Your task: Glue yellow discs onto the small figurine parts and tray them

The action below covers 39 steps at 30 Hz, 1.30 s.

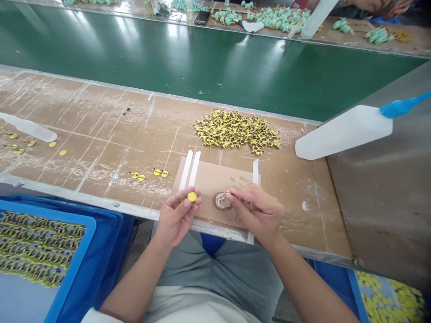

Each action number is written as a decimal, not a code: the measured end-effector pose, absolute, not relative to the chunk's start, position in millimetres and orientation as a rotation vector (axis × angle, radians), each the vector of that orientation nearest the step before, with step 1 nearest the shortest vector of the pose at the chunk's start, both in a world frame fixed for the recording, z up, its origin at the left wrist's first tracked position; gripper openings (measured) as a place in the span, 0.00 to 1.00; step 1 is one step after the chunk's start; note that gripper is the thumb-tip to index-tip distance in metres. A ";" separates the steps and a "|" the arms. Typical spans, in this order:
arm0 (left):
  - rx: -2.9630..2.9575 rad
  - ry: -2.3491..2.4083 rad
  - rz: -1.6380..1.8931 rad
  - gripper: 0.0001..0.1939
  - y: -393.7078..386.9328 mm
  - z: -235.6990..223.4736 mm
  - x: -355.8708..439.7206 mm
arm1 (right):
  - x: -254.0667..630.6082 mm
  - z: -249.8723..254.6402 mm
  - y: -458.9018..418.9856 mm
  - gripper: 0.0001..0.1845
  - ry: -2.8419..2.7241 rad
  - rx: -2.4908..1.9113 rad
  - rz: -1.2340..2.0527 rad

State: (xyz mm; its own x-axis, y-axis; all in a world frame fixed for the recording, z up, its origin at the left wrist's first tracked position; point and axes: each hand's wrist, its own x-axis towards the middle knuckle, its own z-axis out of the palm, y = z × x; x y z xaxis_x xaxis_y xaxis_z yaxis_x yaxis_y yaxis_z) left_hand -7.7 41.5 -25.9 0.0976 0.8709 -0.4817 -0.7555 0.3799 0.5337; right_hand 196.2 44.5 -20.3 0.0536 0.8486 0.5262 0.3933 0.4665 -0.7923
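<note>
Between the thumb and fingers of my left hand is a small round yellow disc, its flat face turned up. My right hand is in a pinch at the rim of a small round dish with something pale and shiny in it. A tiny yellowish piece seems to show at those fingertips, too small to name. Under the dish lies a cardboard sheet with white tape strips on it. Farther back is a heap of small yellow and dark pieces.
Joined yellow discs lie left of the cardboard. A white bottle with a blue nozzle leans at the right by a metal panel. Blue trays of yellow pieces stand below the table edge. A green conveyor belt runs behind; another person's hands show beyond.
</note>
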 end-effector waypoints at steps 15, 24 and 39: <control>0.209 0.811 1.191 0.17 39.3 -26.0 -7.3 | 194.9 -27.4 47.2 0.15 -1.680 -1.065 0.418; 0.233 0.754 1.190 0.15 39.3 -28.1 -7.9 | 194.5 -28.8 48.9 0.18 -1.710 -1.024 0.422; 0.278 0.730 1.172 0.14 39.0 -29.5 -9.3 | 200.2 -22.5 49.4 0.22 -1.779 -0.949 0.326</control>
